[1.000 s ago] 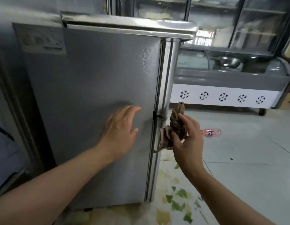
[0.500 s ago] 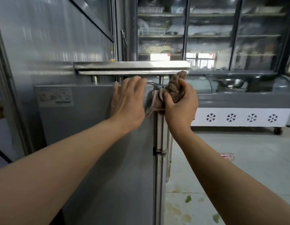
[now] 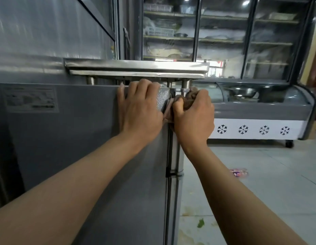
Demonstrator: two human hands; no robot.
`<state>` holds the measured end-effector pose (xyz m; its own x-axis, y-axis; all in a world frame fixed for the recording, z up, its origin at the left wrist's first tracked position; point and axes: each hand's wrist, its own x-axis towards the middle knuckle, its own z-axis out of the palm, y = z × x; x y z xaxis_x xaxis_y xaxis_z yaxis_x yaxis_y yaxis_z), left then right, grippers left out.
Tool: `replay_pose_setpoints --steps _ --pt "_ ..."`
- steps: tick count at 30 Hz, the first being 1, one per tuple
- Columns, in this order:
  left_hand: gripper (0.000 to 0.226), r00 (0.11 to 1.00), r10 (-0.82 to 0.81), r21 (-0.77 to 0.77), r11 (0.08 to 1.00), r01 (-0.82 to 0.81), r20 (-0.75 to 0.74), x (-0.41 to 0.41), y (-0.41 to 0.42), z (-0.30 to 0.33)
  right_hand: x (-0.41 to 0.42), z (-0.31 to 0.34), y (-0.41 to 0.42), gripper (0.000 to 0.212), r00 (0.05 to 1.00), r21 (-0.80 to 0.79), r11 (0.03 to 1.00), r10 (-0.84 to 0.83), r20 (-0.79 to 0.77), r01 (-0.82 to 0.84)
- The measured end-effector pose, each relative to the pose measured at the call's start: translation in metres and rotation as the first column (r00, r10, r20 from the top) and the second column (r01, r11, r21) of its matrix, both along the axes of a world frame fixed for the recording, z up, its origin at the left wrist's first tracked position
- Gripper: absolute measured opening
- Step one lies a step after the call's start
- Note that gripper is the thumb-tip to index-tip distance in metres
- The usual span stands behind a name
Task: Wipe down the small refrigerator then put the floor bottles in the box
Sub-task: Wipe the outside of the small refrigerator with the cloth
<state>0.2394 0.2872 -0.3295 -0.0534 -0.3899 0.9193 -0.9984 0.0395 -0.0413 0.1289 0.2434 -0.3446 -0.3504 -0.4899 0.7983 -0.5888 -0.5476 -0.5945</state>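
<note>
Brown cloth (image 3: 186, 101), soft and bunched, is squeezed in the right hand (image 3: 192, 121), fingers curled round it, against the small refrigerator (image 3: 83, 142) at its top front corner. The left hand (image 3: 141, 110) lies flat, fingers hooked over the top edge. One bottle (image 3: 239, 172) lies on the floor (image 3: 259, 200), likely light and slippery; best gripped round its middle.

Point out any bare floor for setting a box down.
Bare tiles lie right of the refrigerator, between the bottle and the display freezer. Crowded: the refrigerator's top corner, where the left hand and the cloth-gripping right hand meet.
</note>
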Motion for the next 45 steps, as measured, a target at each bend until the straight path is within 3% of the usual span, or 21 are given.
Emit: replay_pose_setpoints --steps 8,14,23,34,42,45 --pt "0.067 0.998 -0.04 0.054 0.998 0.037 0.057 0.007 0.005 -0.031 0.0 -0.065 0.003 0.027 1.0 0.047 0.999 -0.017 -0.003 0.017" --pt "0.075 0.981 -0.071 0.141 0.989 0.045 0.183 0.015 0.012 -0.1 -0.002 -0.128 0.008 0.031 1.0 0.141 0.99 -0.014 -0.02 0.017" --pt "0.07 0.939 -0.102 0.198 0.98 0.037 0.328 0.023 0.014 -0.187 0.005 -0.19 0.005 0.039 0.998 0.078 0.995 -0.066 -0.006 0.067" --pt "0.054 0.884 -0.181 0.259 0.963 0.072 0.43 0.036 0.017 -0.279 0.0 -0.313 0.009 0.044 0.999 0.182 0.982 0.052 0.005 -0.052" --pt "0.057 0.762 -0.178 0.285 0.958 -0.009 0.622 0.054 0.016 -0.336 -0.007 -0.401 0.027 0.051 0.989 0.41 0.903 0.147 -0.02 -0.126" --pt "0.054 0.75 -0.235 0.358 0.934 -0.002 0.618 0.055 0.022 -0.356 -0.011 -0.431 0.034 0.047 0.984 0.498 0.857 0.175 -0.032 -0.136"
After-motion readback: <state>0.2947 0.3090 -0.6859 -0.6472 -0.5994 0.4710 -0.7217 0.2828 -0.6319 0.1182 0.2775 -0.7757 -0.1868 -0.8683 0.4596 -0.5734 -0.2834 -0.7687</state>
